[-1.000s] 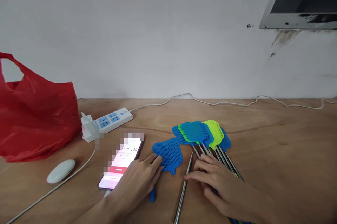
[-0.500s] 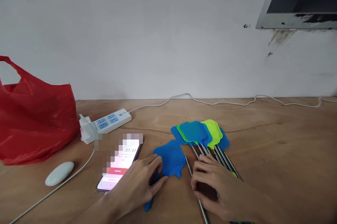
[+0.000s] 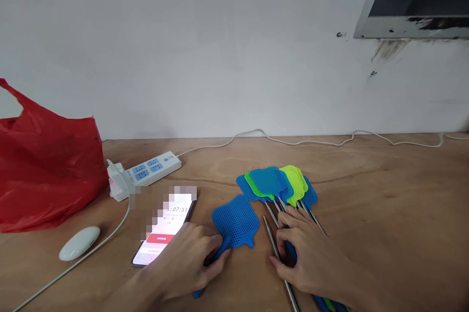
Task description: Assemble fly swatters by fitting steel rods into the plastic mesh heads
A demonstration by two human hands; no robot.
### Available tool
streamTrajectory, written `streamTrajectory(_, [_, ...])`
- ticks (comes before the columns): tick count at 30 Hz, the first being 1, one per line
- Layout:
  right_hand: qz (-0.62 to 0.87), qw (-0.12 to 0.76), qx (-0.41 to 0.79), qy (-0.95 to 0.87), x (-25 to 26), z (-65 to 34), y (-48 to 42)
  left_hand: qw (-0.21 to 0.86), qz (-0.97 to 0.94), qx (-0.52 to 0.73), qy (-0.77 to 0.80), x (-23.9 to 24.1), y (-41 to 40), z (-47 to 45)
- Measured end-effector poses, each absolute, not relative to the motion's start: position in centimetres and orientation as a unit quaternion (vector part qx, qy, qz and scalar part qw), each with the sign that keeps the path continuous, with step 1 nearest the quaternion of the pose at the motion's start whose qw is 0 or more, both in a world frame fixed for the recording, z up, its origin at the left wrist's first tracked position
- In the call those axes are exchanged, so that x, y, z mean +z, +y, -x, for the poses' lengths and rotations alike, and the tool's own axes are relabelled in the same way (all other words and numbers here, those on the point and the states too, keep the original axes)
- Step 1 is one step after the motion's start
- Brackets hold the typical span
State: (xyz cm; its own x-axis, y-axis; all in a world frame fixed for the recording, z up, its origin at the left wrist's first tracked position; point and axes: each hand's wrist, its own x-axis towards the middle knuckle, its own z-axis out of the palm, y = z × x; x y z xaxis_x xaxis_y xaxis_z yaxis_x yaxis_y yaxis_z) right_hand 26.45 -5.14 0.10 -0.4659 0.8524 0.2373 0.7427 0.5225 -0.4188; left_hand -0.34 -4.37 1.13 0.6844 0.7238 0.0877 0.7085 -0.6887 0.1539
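Note:
My left hand (image 3: 190, 265) curls around a blue plastic handle piece (image 3: 219, 253), just left of a loose blue swatter head (image 3: 235, 220) lying flat on the wooden table (image 3: 384, 204). My right hand (image 3: 306, 256) presses on a bare metal rod (image 3: 276, 253), fingers bent over it, beside the rods of a fanned pile of blue and green fly swatters (image 3: 278, 182). The hands are about a hand's width apart.
A lit phone (image 3: 164, 231) lies left of my left hand. Farther left are a white mouse-like object (image 3: 78, 242), a white power strip (image 3: 144, 171) with its cable, and a red plastic bag (image 3: 47, 165). A white cable (image 3: 311, 142) runs along the wall.
The metal rod swung from leaning right to leaning left and now lies under my right hand. My left hand closed on the blue handle and shifted slightly down-left; the loose head turned a little.

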Motion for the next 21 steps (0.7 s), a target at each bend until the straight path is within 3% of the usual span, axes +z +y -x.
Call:
streamTrajectory(5, [0.473,0.255,0.100,-0.837,-0.1,-26.2,-5.1,0.073,-0.934,0.066,0.344,1.4,-4.6,0.0])
streamTrajectory(10, [0.437,0.358,0.113,-0.817,0.3,-26.6,-4.6,0.056,-0.935,0.062,0.344,1.4,-4.5,0.1])
streamTrajectory(17, [0.413,0.575,0.328,-0.626,-0.5,-27.8,-4.2,0.017,-0.931,0.067,0.357,0.6,-4.5,0.5])
streamTrajectory(21, [0.390,0.591,0.452,-0.542,-0.3,-27.6,-3.8,0.011,-0.930,0.060,0.363,0.4,-4.5,0.5])
